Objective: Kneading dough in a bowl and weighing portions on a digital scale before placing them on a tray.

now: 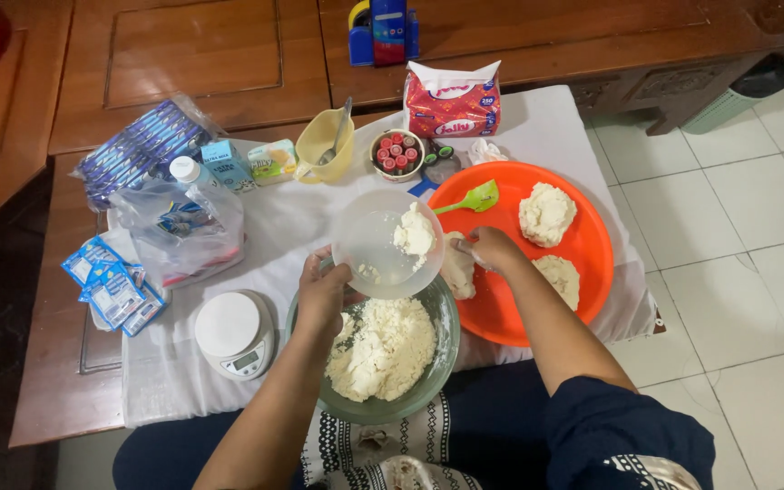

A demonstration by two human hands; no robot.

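My left hand holds a clear plastic bowl tilted over a grey-green mixing bowl full of crumbly white dough. A clump of white dough still clings inside the clear bowl. My right hand grips a green spatula, whose blade lies over the orange tray, beside the clear bowl's rim. On the round orange tray to the right rest two dough lumps, and a third lump sits at its left edge.
A white kitchen scale stands left of the mixing bowl. Behind are a plastic bag with a bottle, blue sachets, small cartons, a yellow cup with a spoon, a bowl of small vials and a tissue pack.
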